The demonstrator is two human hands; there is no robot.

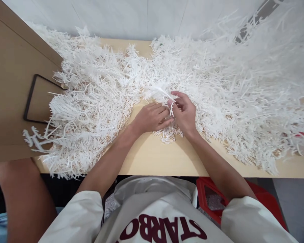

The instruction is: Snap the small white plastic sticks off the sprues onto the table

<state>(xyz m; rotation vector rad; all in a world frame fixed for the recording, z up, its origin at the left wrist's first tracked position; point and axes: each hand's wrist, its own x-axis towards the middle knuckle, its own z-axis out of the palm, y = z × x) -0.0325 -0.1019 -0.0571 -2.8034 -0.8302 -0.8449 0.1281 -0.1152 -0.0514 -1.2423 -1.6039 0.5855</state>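
Observation:
My right hand (186, 114) is pinching a thin white branched plastic piece (172, 109) between thumb and fingers; a curved, toothed strip of it shows below the fingertips. Close beside it, my left hand (153, 117) lies palm down with its fingers curled in toward the right hand. Whatever the left fingers hold is hidden under them. Just beyond both hands is a brighter white, feathery clump (157, 90). Below the fingertips, a small heap of loose white pieces (168, 135) lies on the pale wooden table (164, 155).
Large piles of white branched pieces spread to the left (91, 101) and right (233, 91). A cardboard box (10, 84) with a dark metal loop (30, 98) stands at the left. A tiled wall (131, 17) rises behind. Below are another person's bare limb (25, 195) and a red stool (266, 199).

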